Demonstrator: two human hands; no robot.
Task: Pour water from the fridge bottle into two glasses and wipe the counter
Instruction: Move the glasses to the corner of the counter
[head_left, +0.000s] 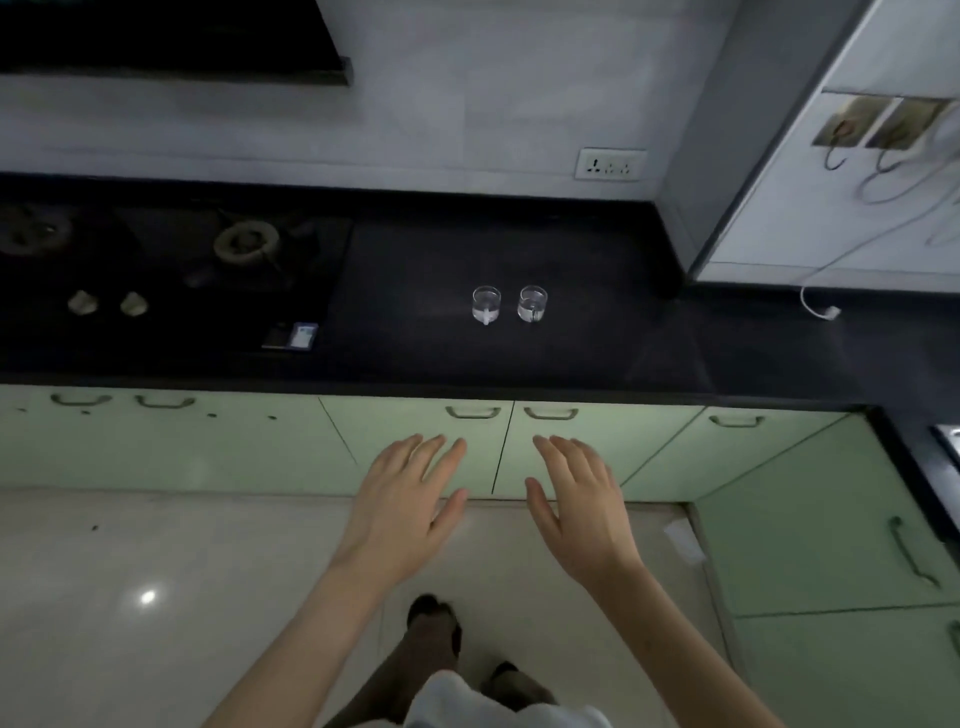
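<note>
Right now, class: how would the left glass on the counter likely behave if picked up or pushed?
The left glass looks clear and rigid, so probably fragile. Short and wide, it should slide on the dark counter rather than tip. It seems to hold water, which might spill.

The picture is dim and bluish, with soft focus and little fine detail throughout. The black bench (519, 358) swallows light, so the hob (171, 270) on its left is nearly lost in shadow. A single bright glare spot (148, 596) shines on the glossy floor (182, 545), a reflection of a lamp overhead. The two glasses (509, 304) catch faint highlights. Wide-angle distortion bends the cabinet lines and wall edges towards the corners, and the right edge looks smeared
</note>
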